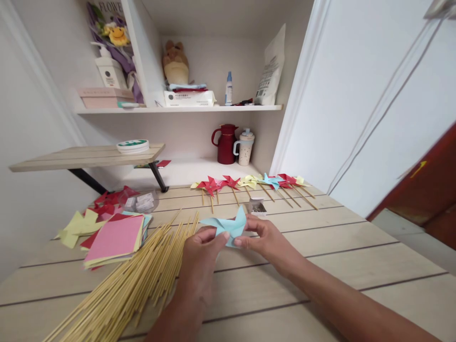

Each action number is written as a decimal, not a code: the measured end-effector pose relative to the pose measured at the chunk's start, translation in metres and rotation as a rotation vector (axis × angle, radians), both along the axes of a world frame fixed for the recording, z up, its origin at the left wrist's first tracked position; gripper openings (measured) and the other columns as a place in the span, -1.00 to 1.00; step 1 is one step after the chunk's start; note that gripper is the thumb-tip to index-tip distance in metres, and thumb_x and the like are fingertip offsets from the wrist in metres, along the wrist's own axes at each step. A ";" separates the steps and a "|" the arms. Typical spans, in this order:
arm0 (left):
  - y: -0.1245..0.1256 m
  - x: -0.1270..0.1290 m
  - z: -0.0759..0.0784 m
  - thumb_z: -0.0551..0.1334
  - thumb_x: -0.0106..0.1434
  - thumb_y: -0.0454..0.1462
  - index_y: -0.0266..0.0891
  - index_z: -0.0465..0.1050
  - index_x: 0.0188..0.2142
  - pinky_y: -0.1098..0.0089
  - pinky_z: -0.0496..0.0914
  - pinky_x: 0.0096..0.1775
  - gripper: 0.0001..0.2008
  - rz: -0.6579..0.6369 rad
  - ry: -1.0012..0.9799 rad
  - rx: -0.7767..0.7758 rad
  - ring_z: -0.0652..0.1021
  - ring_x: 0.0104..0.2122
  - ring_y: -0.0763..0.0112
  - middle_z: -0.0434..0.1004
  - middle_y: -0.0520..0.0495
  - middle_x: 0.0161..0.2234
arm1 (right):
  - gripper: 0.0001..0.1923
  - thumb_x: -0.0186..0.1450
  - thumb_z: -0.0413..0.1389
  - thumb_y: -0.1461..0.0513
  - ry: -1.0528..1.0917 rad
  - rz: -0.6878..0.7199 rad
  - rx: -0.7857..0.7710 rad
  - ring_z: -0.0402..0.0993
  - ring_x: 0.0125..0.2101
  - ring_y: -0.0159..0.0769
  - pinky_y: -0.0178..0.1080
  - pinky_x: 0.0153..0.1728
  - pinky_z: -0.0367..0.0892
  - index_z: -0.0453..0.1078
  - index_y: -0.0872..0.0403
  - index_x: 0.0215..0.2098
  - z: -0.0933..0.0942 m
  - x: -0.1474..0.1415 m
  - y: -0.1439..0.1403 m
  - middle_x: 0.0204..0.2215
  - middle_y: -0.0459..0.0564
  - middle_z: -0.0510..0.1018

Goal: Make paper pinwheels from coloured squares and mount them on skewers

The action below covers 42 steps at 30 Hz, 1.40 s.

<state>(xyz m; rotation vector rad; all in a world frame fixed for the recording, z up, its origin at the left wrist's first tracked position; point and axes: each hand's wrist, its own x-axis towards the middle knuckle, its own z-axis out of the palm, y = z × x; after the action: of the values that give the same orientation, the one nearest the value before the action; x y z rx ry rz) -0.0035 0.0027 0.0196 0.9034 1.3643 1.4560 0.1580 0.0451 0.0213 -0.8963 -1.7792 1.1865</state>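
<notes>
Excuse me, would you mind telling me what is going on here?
A person's left-hand grip and right-hand grip hold a light-blue paper pinwheel, with no stick visible on it. Wooden sticks and a stack of colored paper squares lie to the left, while pinwheels on sticks lie in a row farther back.
</notes>
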 end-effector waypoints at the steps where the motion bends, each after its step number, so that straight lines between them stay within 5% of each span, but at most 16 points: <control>1: 0.000 0.000 0.000 0.43 -0.09 -0.17 -0.21 0.64 -0.50 0.36 0.32 -0.27 -0.83 -0.005 0.003 0.009 0.53 -0.33 0.28 0.60 -0.07 -0.38 | -0.74 0.11 0.32 0.05 0.005 0.008 -0.002 0.47 -0.09 -0.10 -0.09 0.03 0.28 0.59 0.03 -0.31 0.000 -0.001 -0.001 -0.15 0.01 0.57; 9: -0.004 0.000 0.007 0.42 -0.09 -0.22 -0.21 0.63 -0.55 0.42 0.29 -0.39 -0.89 0.012 0.077 0.036 0.48 -0.43 0.37 0.55 -0.03 -0.44 | -0.75 0.13 0.32 0.06 0.071 0.074 -0.082 0.46 -0.09 -0.10 -0.09 0.03 0.27 0.60 -0.01 -0.27 -0.001 -0.003 -0.006 -0.17 -0.02 0.58; 16: -0.007 0.001 0.008 0.43 -0.09 -0.23 -0.21 0.64 -0.53 0.42 0.29 -0.40 -0.89 -0.007 0.052 0.019 0.48 -0.43 0.36 0.55 -0.04 -0.44 | -0.74 0.11 0.30 0.04 0.146 -0.021 -0.202 0.39 -0.33 -0.25 -0.23 -0.22 0.29 0.53 0.08 -0.50 -0.003 -0.006 -0.005 -0.40 -0.06 0.50; 26: -0.005 0.000 0.003 0.44 -0.08 -0.18 -0.23 0.61 -0.51 0.42 0.28 -0.34 -0.83 -0.056 0.032 -0.027 0.44 -0.43 0.39 0.50 0.01 -0.50 | -0.64 0.04 0.34 0.00 0.203 -0.027 -0.390 0.29 -0.52 -0.38 -0.29 -0.42 0.17 0.53 0.15 -0.44 -0.009 -0.011 -0.006 -0.56 -0.09 0.49; 36: -0.006 0.004 0.001 0.43 -0.07 -0.18 -0.24 0.59 -0.51 0.44 0.26 -0.42 -0.83 -0.061 0.041 -0.051 0.44 -0.48 0.39 0.49 0.01 -0.53 | -0.71 0.06 0.32 0.06 0.218 -0.041 -0.379 0.27 -0.55 -0.40 -0.30 -0.45 0.17 0.50 0.13 -0.45 -0.010 -0.013 -0.008 -0.57 -0.11 0.48; 42: -0.002 -0.001 -0.004 0.44 -0.09 -0.19 -0.24 0.63 -0.48 0.41 0.31 -0.37 -0.82 -0.019 0.064 -0.053 0.52 -0.41 0.31 0.59 -0.04 -0.47 | -0.75 0.17 0.24 0.07 0.104 -0.048 -0.202 0.37 -0.48 -0.33 -0.28 -0.39 0.23 0.49 0.11 -0.43 -0.010 -0.013 -0.005 -0.52 -0.10 0.51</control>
<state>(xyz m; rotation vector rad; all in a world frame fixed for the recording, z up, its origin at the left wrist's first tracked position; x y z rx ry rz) -0.0045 0.0010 0.0154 0.9340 1.4309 1.3807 0.1448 0.0399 0.0111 -0.9686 -1.5669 1.3738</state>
